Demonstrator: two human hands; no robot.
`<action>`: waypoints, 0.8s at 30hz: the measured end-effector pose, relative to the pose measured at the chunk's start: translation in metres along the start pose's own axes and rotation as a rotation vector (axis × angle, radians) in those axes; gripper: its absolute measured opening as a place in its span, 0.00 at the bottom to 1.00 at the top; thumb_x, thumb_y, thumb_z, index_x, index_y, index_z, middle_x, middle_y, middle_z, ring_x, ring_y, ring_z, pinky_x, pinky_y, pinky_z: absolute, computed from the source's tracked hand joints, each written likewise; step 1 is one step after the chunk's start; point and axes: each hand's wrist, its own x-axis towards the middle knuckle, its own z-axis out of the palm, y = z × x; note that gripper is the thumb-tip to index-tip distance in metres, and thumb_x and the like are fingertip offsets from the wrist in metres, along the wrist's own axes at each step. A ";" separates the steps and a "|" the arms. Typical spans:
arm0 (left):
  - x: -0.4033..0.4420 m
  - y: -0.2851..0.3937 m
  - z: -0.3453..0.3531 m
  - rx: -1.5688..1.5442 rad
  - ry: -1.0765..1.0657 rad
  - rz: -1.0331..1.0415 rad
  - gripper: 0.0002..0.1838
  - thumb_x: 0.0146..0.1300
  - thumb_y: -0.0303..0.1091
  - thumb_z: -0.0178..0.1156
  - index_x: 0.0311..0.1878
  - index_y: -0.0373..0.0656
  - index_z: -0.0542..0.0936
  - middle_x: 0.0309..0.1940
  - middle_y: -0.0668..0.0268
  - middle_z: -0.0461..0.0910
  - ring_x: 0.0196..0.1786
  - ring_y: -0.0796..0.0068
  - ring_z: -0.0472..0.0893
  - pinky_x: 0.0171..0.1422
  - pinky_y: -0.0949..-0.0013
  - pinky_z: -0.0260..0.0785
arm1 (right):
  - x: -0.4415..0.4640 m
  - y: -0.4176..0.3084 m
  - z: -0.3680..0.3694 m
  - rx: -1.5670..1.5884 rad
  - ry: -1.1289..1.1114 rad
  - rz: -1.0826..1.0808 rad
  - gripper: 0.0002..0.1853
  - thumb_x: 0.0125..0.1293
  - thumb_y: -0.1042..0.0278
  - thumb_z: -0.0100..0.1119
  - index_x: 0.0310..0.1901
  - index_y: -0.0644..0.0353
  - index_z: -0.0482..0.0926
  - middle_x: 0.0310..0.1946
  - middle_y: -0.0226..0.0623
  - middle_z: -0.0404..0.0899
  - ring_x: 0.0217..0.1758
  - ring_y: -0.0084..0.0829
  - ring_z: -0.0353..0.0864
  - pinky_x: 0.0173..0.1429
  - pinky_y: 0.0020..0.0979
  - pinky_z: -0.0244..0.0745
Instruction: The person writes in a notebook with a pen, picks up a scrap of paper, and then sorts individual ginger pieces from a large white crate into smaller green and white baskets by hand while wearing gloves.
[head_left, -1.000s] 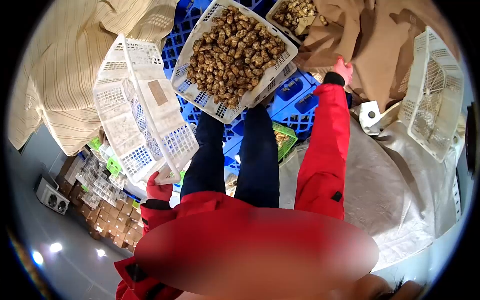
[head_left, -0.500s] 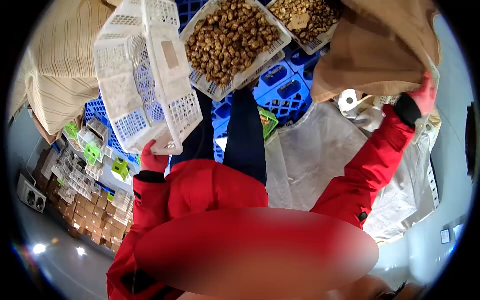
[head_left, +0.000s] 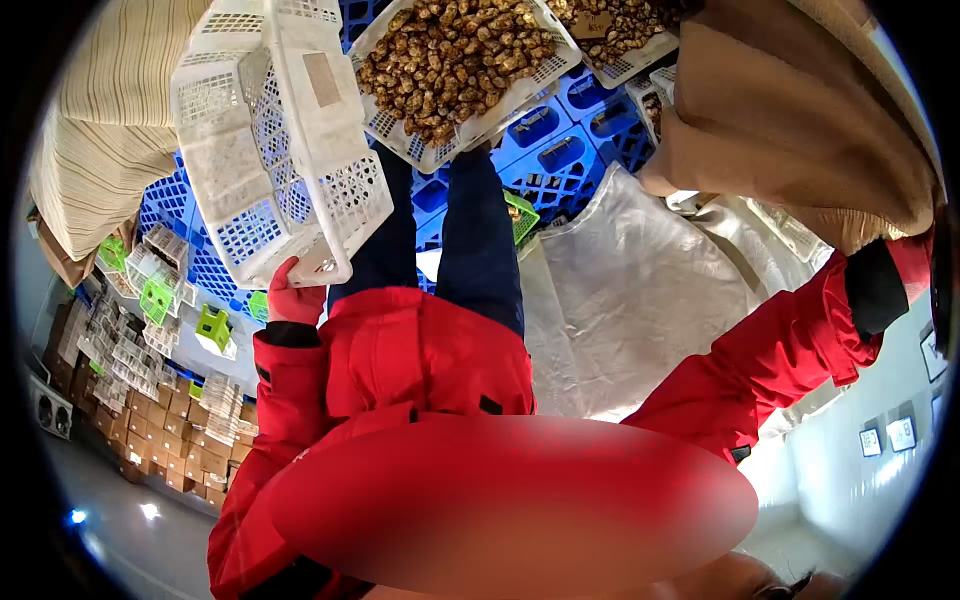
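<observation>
My left hand (head_left: 296,292) is closed on the lower rim of an upright stack of white plastic baskets (head_left: 225,180). Out at the far right, my right hand (head_left: 911,264) grips the edge of a brown cloth (head_left: 790,120); its fingers are partly hidden at the edge of the view. In front of my legs, a white crate (head_left: 560,62) holds many brown, lumpy pieces (head_left: 450,60). Beside it sits another crate (head_left: 640,62) with similar pieces and a small cardboard tag (head_left: 592,25).
Blue plastic pallets (head_left: 540,150) lie under the crates. A grey-white sheet (head_left: 630,290) spreads at the right. A striped cloth (head_left: 110,120) hangs at the left. Cardboard boxes (head_left: 170,440) and stacked baskets stand in the left background. A green basket (head_left: 522,217) is near my legs.
My right hand has moved far right, drawing the brown cloth with it and uncovering more of the second crate. The view has shifted; my left hand still holds the white baskets.
</observation>
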 end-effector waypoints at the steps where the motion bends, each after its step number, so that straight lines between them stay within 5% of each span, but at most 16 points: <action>1: 0.000 0.001 -0.007 0.010 -0.017 0.020 0.21 0.61 0.35 0.50 0.55 0.34 0.69 0.52 0.53 0.74 0.55 0.57 0.73 0.60 0.59 0.66 | 0.001 0.001 -0.005 -0.021 -0.034 -0.016 0.25 0.55 0.74 0.60 0.57 0.59 0.68 0.52 0.41 0.74 0.55 0.34 0.73 0.59 0.30 0.67; 3: -0.002 0.008 0.002 -0.119 -0.043 -0.057 0.20 0.61 0.34 0.49 0.54 0.34 0.69 0.51 0.53 0.74 0.55 0.57 0.73 0.60 0.60 0.66 | 0.002 -0.016 -0.014 -0.048 -0.077 -0.051 0.26 0.56 0.73 0.61 0.57 0.59 0.68 0.53 0.41 0.73 0.55 0.35 0.73 0.59 0.31 0.67; 5: 0.001 0.012 0.000 -0.176 -0.020 -0.075 0.19 0.62 0.33 0.48 0.54 0.33 0.69 0.50 0.53 0.75 0.54 0.57 0.74 0.60 0.60 0.66 | -0.005 -0.051 -0.015 -0.034 0.006 -0.027 0.18 0.67 0.68 0.43 0.58 0.59 0.66 0.54 0.43 0.72 0.57 0.37 0.71 0.60 0.35 0.68; 9: 0.006 0.017 -0.002 -0.121 0.038 0.018 0.18 0.62 0.32 0.48 0.53 0.32 0.69 0.49 0.52 0.75 0.54 0.57 0.74 0.59 0.60 0.67 | -0.013 -0.088 -0.029 0.378 0.051 0.266 0.19 0.67 0.69 0.44 0.59 0.60 0.66 0.55 0.42 0.71 0.56 0.38 0.72 0.60 0.36 0.68; 12: 0.006 0.022 -0.003 -0.189 0.017 -0.039 0.18 0.62 0.32 0.47 0.53 0.32 0.69 0.50 0.52 0.75 0.55 0.57 0.73 0.60 0.60 0.66 | -0.020 -0.111 -0.021 0.067 0.041 0.123 0.19 0.67 0.70 0.43 0.59 0.60 0.65 0.55 0.44 0.71 0.56 0.39 0.72 0.60 0.38 0.68; 15: 0.012 0.025 -0.009 -0.172 -0.021 -0.020 0.18 0.62 0.31 0.47 0.54 0.33 0.69 0.51 0.52 0.74 0.55 0.57 0.73 0.60 0.60 0.66 | -0.042 -0.133 0.000 0.439 0.005 0.308 0.19 0.67 0.71 0.42 0.59 0.60 0.65 0.55 0.45 0.71 0.56 0.39 0.72 0.59 0.40 0.69; 16: 0.010 0.027 -0.009 -0.161 -0.037 -0.010 0.18 0.62 0.31 0.47 0.54 0.33 0.68 0.51 0.52 0.74 0.55 0.57 0.73 0.60 0.60 0.66 | -0.056 -0.151 0.019 0.279 0.073 0.301 0.18 0.67 0.73 0.39 0.58 0.60 0.66 0.56 0.47 0.69 0.56 0.40 0.71 0.58 0.41 0.70; 17: 0.009 0.029 -0.010 -0.150 -0.053 -0.001 0.18 0.62 0.31 0.47 0.54 0.33 0.68 0.51 0.53 0.74 0.56 0.57 0.73 0.60 0.60 0.66 | -0.058 -0.169 0.036 0.434 0.201 0.509 0.20 0.68 0.67 0.36 0.59 0.61 0.66 0.58 0.47 0.67 0.61 0.44 0.66 0.64 0.46 0.61; 19: 0.012 0.035 -0.016 -0.151 -0.044 -0.023 0.19 0.62 0.31 0.46 0.55 0.34 0.68 0.52 0.53 0.74 0.56 0.58 0.72 0.60 0.60 0.66 | -0.061 -0.134 0.023 1.335 -0.321 0.466 0.21 0.68 0.64 0.36 0.59 0.61 0.66 0.59 0.47 0.66 0.61 0.44 0.65 0.65 0.47 0.60; 21: 0.014 0.041 -0.017 -0.112 -0.004 -0.033 0.19 0.62 0.31 0.46 0.56 0.34 0.67 0.52 0.54 0.73 0.57 0.58 0.72 0.61 0.61 0.65 | -0.063 -0.206 0.081 0.714 0.227 0.768 0.22 0.68 0.62 0.36 0.60 0.62 0.65 0.60 0.47 0.65 0.62 0.45 0.64 0.65 0.47 0.59; 22: 0.014 0.044 -0.016 -0.100 0.004 -0.043 0.19 0.62 0.31 0.46 0.56 0.34 0.67 0.52 0.54 0.73 0.57 0.59 0.72 0.61 0.61 0.65 | -0.080 -0.146 0.059 1.495 -0.350 0.597 0.23 0.67 0.61 0.36 0.60 0.63 0.64 0.59 0.47 0.65 0.62 0.44 0.64 0.64 0.46 0.61; 23: 0.014 0.047 -0.015 -0.095 0.010 -0.046 0.19 0.62 0.31 0.46 0.56 0.34 0.67 0.53 0.54 0.73 0.57 0.59 0.72 0.61 0.61 0.65 | -0.084 -0.181 0.095 0.934 0.068 0.895 0.23 0.65 0.62 0.41 0.59 0.65 0.65 0.58 0.46 0.67 0.61 0.43 0.65 0.63 0.44 0.61; 24: 0.016 0.049 -0.018 -0.108 -0.007 -0.059 0.18 0.62 0.31 0.46 0.55 0.35 0.68 0.52 0.54 0.74 0.56 0.58 0.72 0.61 0.61 0.65 | -0.105 -0.162 0.106 0.423 -0.392 0.384 0.19 0.64 0.67 0.44 0.56 0.63 0.68 0.55 0.43 0.70 0.58 0.39 0.68 0.61 0.41 0.63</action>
